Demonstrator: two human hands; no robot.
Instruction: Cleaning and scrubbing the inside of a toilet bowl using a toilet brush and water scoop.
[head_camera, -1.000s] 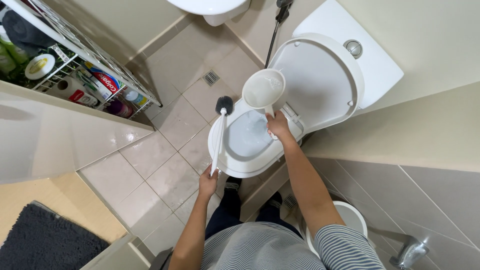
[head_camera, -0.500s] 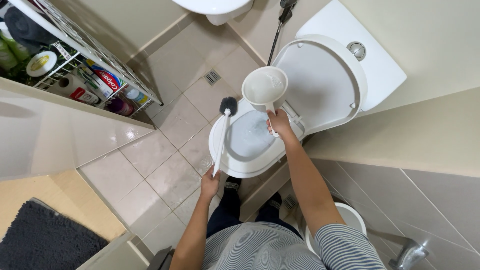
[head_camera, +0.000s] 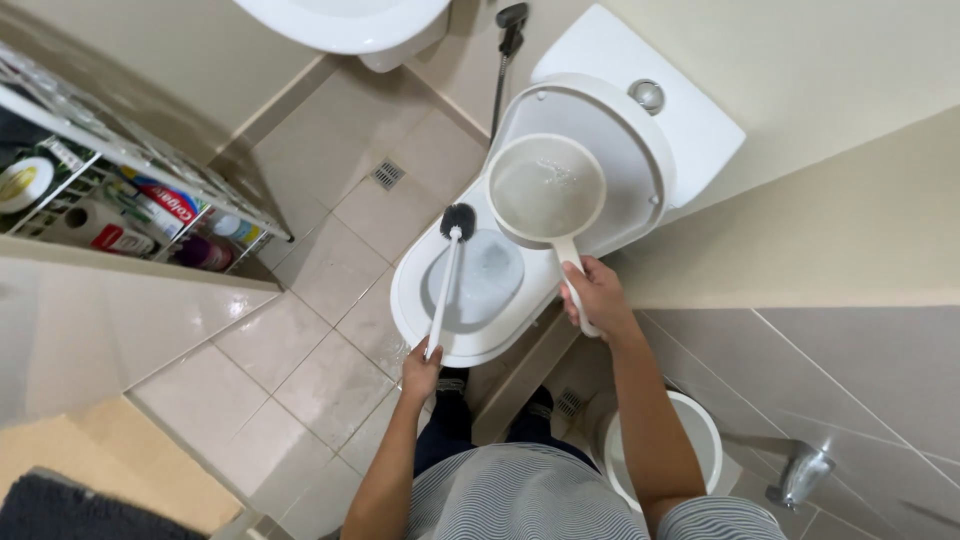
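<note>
My left hand (head_camera: 422, 370) grips the white handle of a toilet brush (head_camera: 447, 275), its black bristle head raised over the left rim of the toilet bowl (head_camera: 410, 300). In my right hand (head_camera: 595, 295) is the handle of a white water dipper (head_camera: 545, 190), held level above the bowl with water in it. The toilet seat and lid (head_camera: 640, 150) stand raised against the white tank (head_camera: 690, 120).
A white wire rack (head_camera: 130, 200) with toiletry tubes and bottles stands at left. A basin (head_camera: 350, 20) hangs at the top. A floor drain (head_camera: 387, 175) and spray hose (head_camera: 505, 50) lie behind the toilet. A white bucket (head_camera: 700, 430) and a tap (head_camera: 800, 475) are at right.
The dipper has tilted back to level and sits higher over the bowl. The brush head has shifted right above the rim.
</note>
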